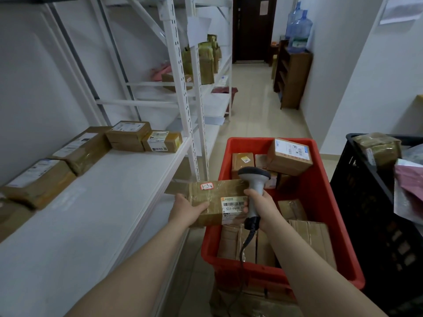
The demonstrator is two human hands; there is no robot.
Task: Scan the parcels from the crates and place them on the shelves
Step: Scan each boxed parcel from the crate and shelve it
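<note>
My left hand (186, 210) grips the left end of a taped brown parcel (217, 200) with a barcode label and a small red-edged sticker. It hangs over the left rim of the red crate (320, 197). My right hand (261, 208) holds the handle of a grey barcode scanner (254, 181), whose dark head sits just above the parcel's right end. Its cable drops into the crate. Several brown parcels lie in the red crate. The white shelf (109, 197) on my left carries several parcels along the wall.
A black crate (366, 202) with parcels and bags stands at the right. White racking (180, 72) with more parcels runs down the left. A brown cabinet (293, 76) with water bottles on top and a dark door lie beyond, across tiled floor.
</note>
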